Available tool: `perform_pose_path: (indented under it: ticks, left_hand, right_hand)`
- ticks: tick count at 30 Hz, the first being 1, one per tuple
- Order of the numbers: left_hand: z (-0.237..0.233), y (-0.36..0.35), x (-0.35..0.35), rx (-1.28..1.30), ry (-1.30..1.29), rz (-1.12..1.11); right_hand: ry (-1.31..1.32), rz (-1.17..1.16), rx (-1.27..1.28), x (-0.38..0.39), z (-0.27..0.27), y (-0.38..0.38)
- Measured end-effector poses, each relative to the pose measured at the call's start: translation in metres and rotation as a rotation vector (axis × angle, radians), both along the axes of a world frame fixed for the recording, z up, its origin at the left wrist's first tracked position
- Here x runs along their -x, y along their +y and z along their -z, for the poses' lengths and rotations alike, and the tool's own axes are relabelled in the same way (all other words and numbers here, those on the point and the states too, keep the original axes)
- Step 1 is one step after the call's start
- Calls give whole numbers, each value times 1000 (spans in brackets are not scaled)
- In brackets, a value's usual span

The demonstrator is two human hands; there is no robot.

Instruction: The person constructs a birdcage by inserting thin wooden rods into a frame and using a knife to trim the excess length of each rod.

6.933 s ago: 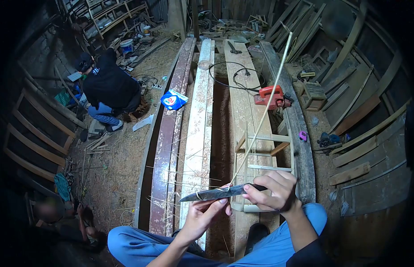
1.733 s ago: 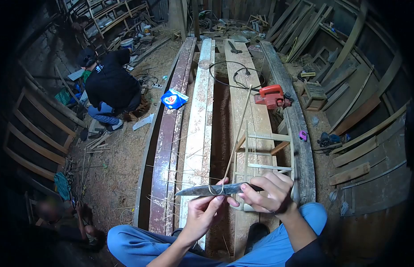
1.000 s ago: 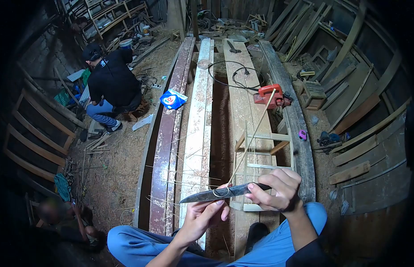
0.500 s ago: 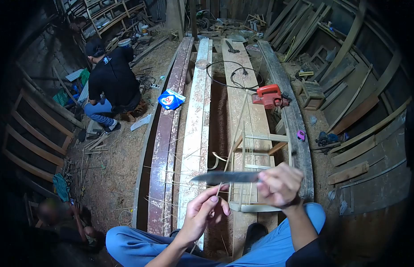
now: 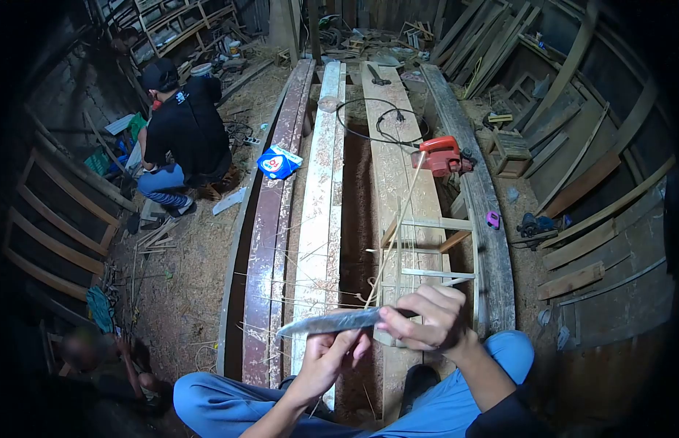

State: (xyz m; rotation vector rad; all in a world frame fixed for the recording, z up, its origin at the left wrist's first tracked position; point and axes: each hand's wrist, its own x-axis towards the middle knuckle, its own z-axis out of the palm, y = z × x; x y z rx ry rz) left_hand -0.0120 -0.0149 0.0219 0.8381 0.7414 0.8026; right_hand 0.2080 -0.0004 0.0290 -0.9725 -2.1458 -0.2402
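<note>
My right hand (image 5: pixel 430 317) is wrapped round the handle of a knife (image 5: pixel 330 322), its long dark blade pointing left and lying nearly level. Just under the blade, my left hand (image 5: pixel 332 360) is closed with thumb and fingers on a thin pale wooden strip (image 5: pixel 395 219). The strip runs up and away past the blade, with a curl near its lower end. The blade hides part of the left fingertips and the point where it meets the strip. A small frame of light wooden slats (image 5: pixel 438 275) rests on the planks beyond my right hand.
Long planks (image 5: pixel 321 182) stretch ahead, strewn with shavings and thin strips. On them lie a blue packet (image 5: pixel 279 163), a red power tool (image 5: pixel 441 157) with a black cord, and a pink tape measure (image 5: pixel 492 220). A person in black (image 5: pixel 184 131) crouches at left; another sits lower left.
The knife has moved down and left, and my right hand has turned over with it. The blade now crosses in front of my left fingers, and the strip shows a curl.
</note>
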Motion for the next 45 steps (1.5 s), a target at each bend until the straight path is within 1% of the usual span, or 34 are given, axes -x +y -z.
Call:
perform_pose_path:
  ticks: [2, 4, 5, 9, 11, 12, 14, 16, 18, 20, 22, 24, 26, 28, 30, 31, 32, 34, 35, 36, 38, 40, 41, 42, 44, 45]
  left_hand:
    - [-3, 2, 2, -18, 45, 20]
    - [-6, 3, 0, -16, 52, 19]
    - [-7, 4, -2, -9, 69, 17]
    - [-4, 6, -3, -5, 78, -3]
    - [-6, 5, -3, -23, 66, -1]
    - [-7, 5, -2, -39, 56, -5]
    - [-1, 4, 4, -22, 57, -16]
    - [5, 4, 4, -11, 56, -27]
    - [8, 5, 1, -50, 39, -120]
    - [1, 8, 1, -23, 44, -118]
    - [2, 6, -1, 17, 50, -108]
    - [9, 6, -6, -35, 5, -206]
    - [6, 7, -6, -34, 26, -192]
    - [6, 7, -8, -28, 10, -238]
    - [6, 9, -7, -28, -6, -242]
    - [5, 11, -7, -31, -24, -248]
    - [5, 12, -7, -36, -43, -256]
    - [7, 14, -4, -24, -31, -252]
    - [9, 15, -3, -14, -20, -225]
    - [10, 15, -4, -4, -6, -197]
    - [11, 13, -10, 44, -43, -216]
    - [12, 17, -16, -50, -65, -324]
    - [7, 19, -14, -21, -94, -357]
    - [8, 21, -13, -21, -93, -359]
    - [13, 27, -9, -94, 3, -472]
    - [15, 30, -7, -95, 22, -504]
  right_hand:
    - [-5, 36, -52, -9, 0, 8]
    - [76, 100, -66, -23, -3, 16]
    - [34, 95, -20, -26, -6, 14]
    - [18, 121, 22, -24, -11, 11]
    - [-6, 219, -49, -34, -10, 14]
    - [11, 274, -39, -46, -9, 18]
    - [123, 531, -82, -66, -22, 25]
    - [226, 653, -97, -77, -30, 22]
    - [260, 551, -92, -68, -31, 16]
    - [165, 464, -76, -48, -29, 10]
    - [175, 393, -92, -31, -22, 9]
    - [187, 326, -59, -19, -22, 7]
    - [189, 315, -39, -13, -17, 7]
    - [191, 305, -11, -12, -13, 7]
    - [403, 440, 125, -15, -11, 4]
    - [443, 502, 200, -19, -16, 3]
    - [604, 468, 269, -20, -16, 3]
    - [627, 464, 397, -11, -20, -1]
    - [451, 492, 464, -5, -21, -4]
    - [521, 420, 541, 6, -11, -6]
    - [609, 397, 926, 29, -16, -12]
    - [634, 243, 946, 45, -8, -17]
    - [634, 184, 967, 50, 2, -19]
    - [695, 137, 1060, 56, -9, -21]
    - [611, 25, 946, 54, 18, -19]
    - [609, 24, 948, 52, 15, -20]
